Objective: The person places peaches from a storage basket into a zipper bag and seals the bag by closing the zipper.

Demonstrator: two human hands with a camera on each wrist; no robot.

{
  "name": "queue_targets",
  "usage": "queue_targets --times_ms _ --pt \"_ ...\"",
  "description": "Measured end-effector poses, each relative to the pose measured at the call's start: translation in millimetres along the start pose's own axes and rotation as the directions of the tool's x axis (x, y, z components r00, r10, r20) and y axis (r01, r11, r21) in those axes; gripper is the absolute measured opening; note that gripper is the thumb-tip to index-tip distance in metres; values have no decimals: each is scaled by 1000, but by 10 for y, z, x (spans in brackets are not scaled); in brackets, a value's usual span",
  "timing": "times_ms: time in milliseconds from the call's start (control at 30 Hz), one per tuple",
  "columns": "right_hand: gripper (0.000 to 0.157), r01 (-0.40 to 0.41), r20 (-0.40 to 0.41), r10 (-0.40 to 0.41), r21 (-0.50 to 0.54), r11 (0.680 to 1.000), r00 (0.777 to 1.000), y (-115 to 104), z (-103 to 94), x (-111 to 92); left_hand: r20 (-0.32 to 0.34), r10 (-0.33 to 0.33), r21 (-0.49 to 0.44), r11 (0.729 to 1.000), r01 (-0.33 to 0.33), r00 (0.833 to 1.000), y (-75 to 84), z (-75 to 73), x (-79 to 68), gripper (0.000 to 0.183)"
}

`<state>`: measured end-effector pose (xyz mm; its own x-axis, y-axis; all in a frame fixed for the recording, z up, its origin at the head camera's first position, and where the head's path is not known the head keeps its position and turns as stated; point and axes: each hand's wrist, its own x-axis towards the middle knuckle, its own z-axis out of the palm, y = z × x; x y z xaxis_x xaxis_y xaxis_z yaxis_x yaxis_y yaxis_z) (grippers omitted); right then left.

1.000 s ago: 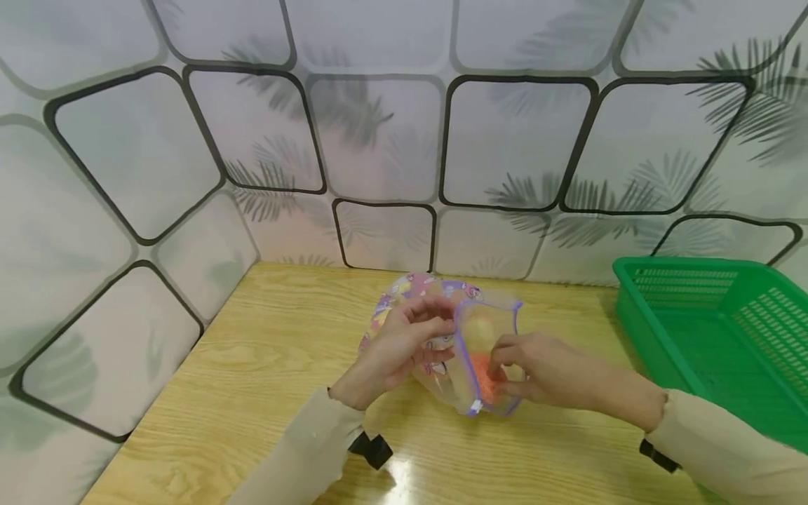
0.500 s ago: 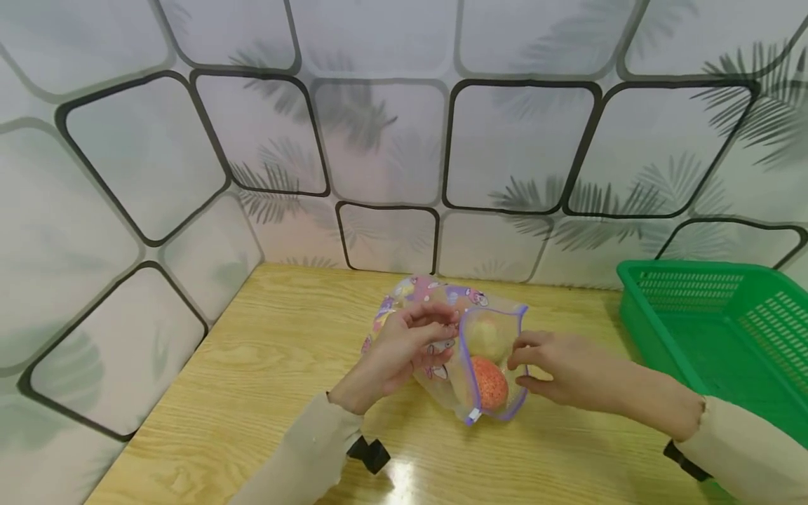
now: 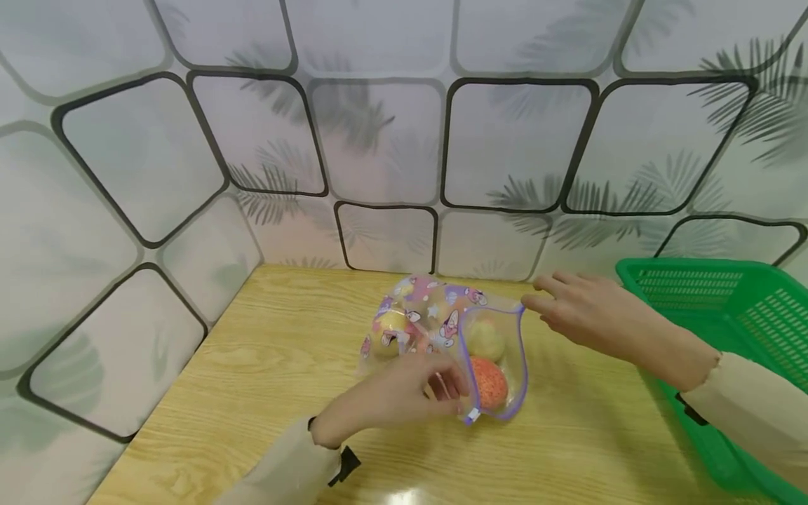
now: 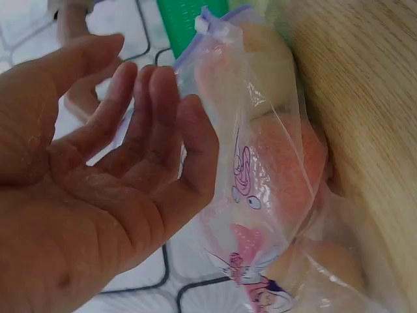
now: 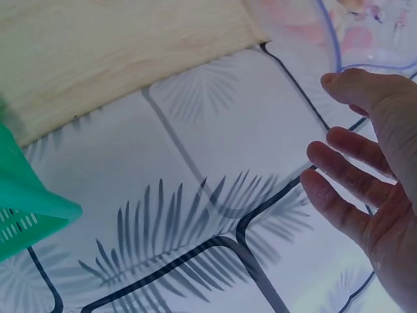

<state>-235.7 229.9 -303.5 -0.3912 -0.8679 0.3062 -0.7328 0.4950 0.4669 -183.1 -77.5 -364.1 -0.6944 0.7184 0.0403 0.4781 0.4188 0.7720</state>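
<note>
A clear zip bag (image 3: pixel 435 308) with a pink and purple cartoon print lies on the table, its purple-edged mouth gaping to the right. Inside the mouth sit a speckled orange-red round thing (image 3: pixel 491 384) and a pale yellow round one (image 3: pixel 487 340); more round shapes show through the film. My left hand (image 3: pixel 410 393) is beside the bag's near side, close to the white zip slider (image 3: pixel 473 415), its fingers loosely bent and holding nothing in the left wrist view. At the far corner of the mouth hovers my right hand (image 3: pixel 587 308), fingers spread; touch there is unclear.
A green plastic basket (image 3: pixel 663 351) with slotted walls stands on the right, partly behind my right forearm. The wooden table (image 3: pixel 284 330) meets a patterned wall covering (image 3: pixel 385 140) at the back and left.
My right hand has left the round thing in the mouth and moved up and right to the far corner. My left hand has dropped toward the slider end, uncovering the printed film.
</note>
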Motion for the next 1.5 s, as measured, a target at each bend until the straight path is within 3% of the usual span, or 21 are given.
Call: queue_targets --times_ms 67,133,233,333,700,833,1000,1067,1133,1167,1300,1367,1500 --pt "49 35 23 -34 -45 998 999 31 28 25 66 32 133 990 -40 997 51 43 -8 9" --pt "48 76 42 -72 -93 993 996 49 66 48 98 59 273 958 -84 993 93 94 -8 11" --pt "46 133 61 -124 -167 977 990 57 117 79 121 69 459 881 -118 990 133 168 1 14" --pt "41 158 62 -149 -206 966 987 58 160 102 111 91 563 815 -138 990 135 222 22 15" --pt "22 134 124 -106 -248 959 987 60 234 209 4 143 748 657 -98 990 56 355 109 26" --pt "22 117 134 -86 -243 963 987 62 243 199 -28 183 796 598 -89 983 39 384 110 18" --pt "22 86 168 -49 -221 971 985 80 229 151 -38 242 866 491 -89 969 7 369 86 19" --pt "21 76 182 -37 -209 975 983 84 226 117 -37 258 878 471 -92 965 3 335 63 19" --pt "20 62 193 -24 -194 979 981 86 217 70 -38 257 860 501 -100 966 7 276 32 17" --pt "20 54 192 -17 -186 981 981 88 214 43 -39 255 839 533 -107 966 10 237 14 16" --pt "22 15 173 12 -152 988 985 94 173 -66 -63 234 697 706 -125 970 34 43 -83 14" --pt "22 -2 143 21 -130 992 990 94 154 -108 -89 242 639 758 -130 966 39 -61 -150 15" --pt "22 -34 62 38 -63 997 997 91 89 -169 -177 292 639 760 -116 940 67 -264 -275 17"
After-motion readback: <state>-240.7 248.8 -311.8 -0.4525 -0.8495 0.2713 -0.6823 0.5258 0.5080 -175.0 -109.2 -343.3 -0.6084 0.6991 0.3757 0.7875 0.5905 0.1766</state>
